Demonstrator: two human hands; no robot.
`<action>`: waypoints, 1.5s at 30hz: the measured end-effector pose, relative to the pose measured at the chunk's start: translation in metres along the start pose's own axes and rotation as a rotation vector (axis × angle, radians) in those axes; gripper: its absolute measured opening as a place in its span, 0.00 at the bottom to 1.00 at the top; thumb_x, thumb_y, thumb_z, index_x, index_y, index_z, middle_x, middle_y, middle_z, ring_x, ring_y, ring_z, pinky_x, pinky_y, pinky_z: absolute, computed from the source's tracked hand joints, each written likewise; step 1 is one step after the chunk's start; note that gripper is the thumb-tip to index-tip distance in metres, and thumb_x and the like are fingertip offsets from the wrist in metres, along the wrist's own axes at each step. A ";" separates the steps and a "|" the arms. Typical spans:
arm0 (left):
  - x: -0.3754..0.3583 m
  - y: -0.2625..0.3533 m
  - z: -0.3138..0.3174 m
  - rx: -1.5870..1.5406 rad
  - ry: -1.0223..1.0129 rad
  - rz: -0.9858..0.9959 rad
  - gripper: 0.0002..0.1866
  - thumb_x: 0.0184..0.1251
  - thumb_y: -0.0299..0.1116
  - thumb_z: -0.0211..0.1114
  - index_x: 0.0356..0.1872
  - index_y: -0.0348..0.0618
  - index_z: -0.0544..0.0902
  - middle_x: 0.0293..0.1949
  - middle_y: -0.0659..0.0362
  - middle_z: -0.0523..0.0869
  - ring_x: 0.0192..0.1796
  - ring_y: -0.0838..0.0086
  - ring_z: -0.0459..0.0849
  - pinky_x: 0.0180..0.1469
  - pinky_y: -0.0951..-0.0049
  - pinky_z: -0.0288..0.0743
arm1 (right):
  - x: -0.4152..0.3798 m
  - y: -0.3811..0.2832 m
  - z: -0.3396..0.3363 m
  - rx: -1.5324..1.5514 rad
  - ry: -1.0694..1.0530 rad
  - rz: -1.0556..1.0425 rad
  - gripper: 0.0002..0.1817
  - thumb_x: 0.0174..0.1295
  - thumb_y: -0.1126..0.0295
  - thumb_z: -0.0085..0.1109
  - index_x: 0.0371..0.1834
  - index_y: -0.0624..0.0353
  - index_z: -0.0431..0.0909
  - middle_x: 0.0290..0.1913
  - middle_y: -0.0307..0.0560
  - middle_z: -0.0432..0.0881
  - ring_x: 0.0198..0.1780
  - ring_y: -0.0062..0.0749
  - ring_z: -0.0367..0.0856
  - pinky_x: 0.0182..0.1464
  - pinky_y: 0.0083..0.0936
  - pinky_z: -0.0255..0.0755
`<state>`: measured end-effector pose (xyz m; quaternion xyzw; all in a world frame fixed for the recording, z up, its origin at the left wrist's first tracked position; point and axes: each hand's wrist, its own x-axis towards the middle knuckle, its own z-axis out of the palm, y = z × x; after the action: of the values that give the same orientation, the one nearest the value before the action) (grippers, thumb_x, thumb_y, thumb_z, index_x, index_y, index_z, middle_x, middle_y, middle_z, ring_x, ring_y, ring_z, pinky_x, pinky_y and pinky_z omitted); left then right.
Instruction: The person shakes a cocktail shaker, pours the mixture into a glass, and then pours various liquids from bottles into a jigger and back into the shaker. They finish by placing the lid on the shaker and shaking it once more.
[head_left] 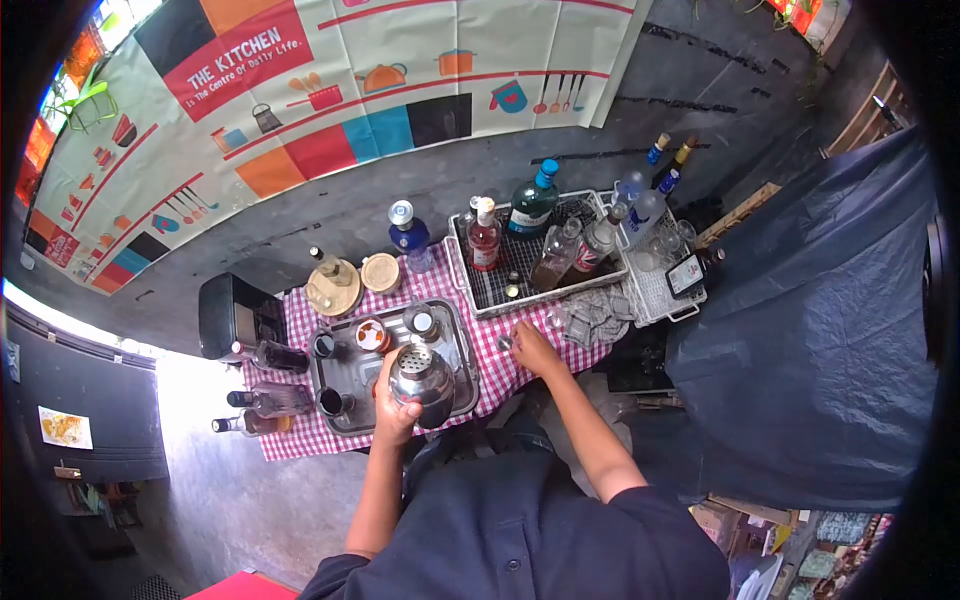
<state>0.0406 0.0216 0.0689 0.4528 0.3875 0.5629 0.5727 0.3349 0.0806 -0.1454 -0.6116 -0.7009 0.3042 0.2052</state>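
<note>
Left hand (393, 408) clamped around shaker (422, 383), upright, strainer top up, above metal tray (345, 372) | right hand (533, 350) on checked table (490, 365), right of tray, fingers closed at small cap (505, 343) | shaker lies left of right hand; left hand nearer.

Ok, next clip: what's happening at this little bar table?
A person stands over a red-and-white checked tablecloth. Their left hand grips a shiny steel cocktail shaker above a grey metal tray. Their right hand rests on the cloth beside a small metal cap, just below a white wire basket of liquor bottles.
</note>
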 end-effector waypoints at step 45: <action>0.027 -0.093 -0.068 0.667 -0.151 -0.094 0.38 0.75 0.56 0.55 0.72 0.36 0.62 0.63 0.44 0.68 0.66 0.50 0.65 0.71 0.54 0.57 | 0.009 -0.181 0.001 0.711 -0.118 -0.091 0.50 0.45 0.71 0.82 0.72 0.57 0.61 0.65 0.50 0.73 0.68 0.35 0.72 0.69 0.32 0.69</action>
<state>0.0045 0.0582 -0.0378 0.6370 0.5272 0.3430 0.4457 0.2001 0.0777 -0.0244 -0.4518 -0.5882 0.5543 0.3778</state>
